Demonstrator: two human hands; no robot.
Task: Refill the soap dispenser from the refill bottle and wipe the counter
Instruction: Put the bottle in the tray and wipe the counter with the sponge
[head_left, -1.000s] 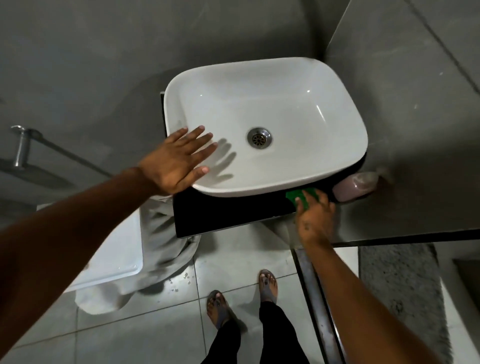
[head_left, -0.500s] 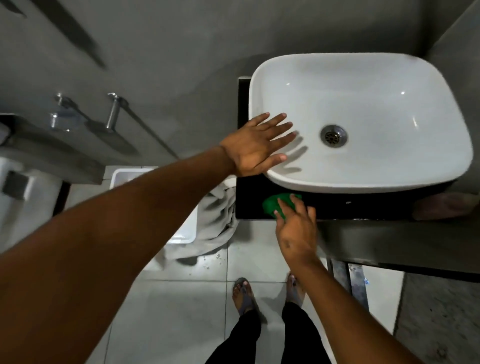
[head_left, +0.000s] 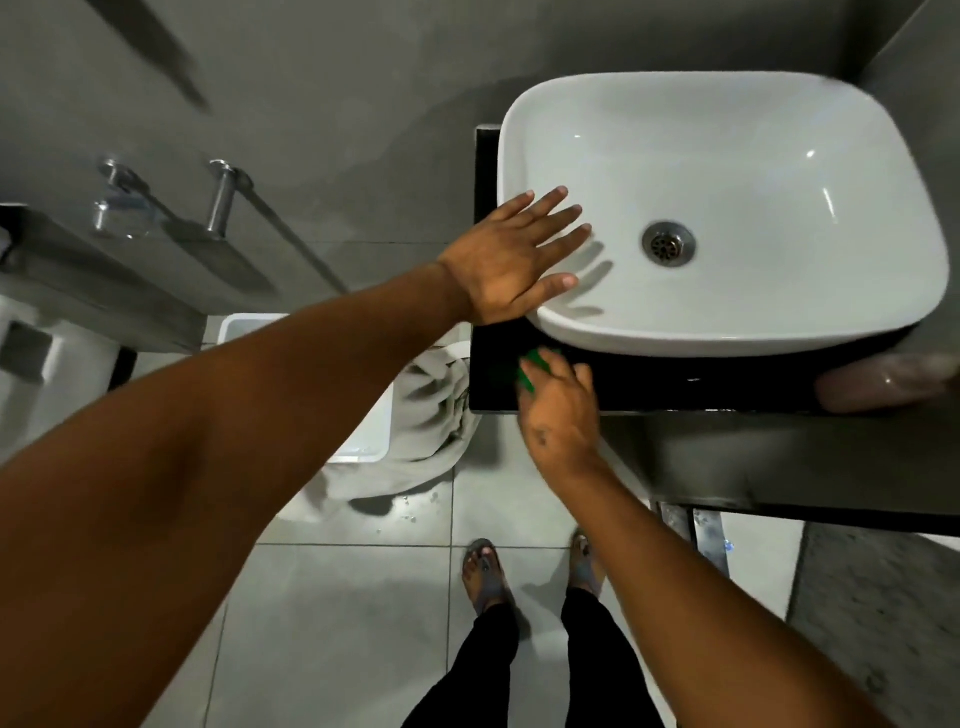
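1. Nearest the camera, two feet in sandals (head_left: 483, 574) stand on pale floor tiles (head_left: 353, 634), well clear of the counter's front edge; the tiles to the left of the feet are open.
2. The right hand (head_left: 558, 410) reaches forward over the front lip of the black counter (head_left: 675, 387), palm down, fingers curled together onto a green cloth (head_left: 530, 371) that it presses against the counter top. Only a small part of the cloth shows past the fingers, near the counter's front left corner.
3. Left of that corner, a pale towel (head_left: 436, 415) hangs crumpled beside a white bin (head_left: 363, 436); both sit close against the counter's left side.
4. The left hand (head_left: 511, 260) lies flat with fingers spread apart, holding nothing, its palm over the near left rim of the white sink (head_left: 831, 322) and its fingertips reaching over the bowl.
5. The sink overhangs most of the counter, leaving only a narrow dark strip bare along the front and left edges.
6. At the far right end of that front strip lies a blurred pinkish bottle (head_left: 878, 384), on its side as far as can be told; whether it is the dispenser or the refill cannot be told.
7. The drain (head_left: 667, 243) sits mid-bowl; beyond, a grey wall (head_left: 363, 78) closes the space, and a chrome rail (head_left: 223, 195) sticks out from it on the left.
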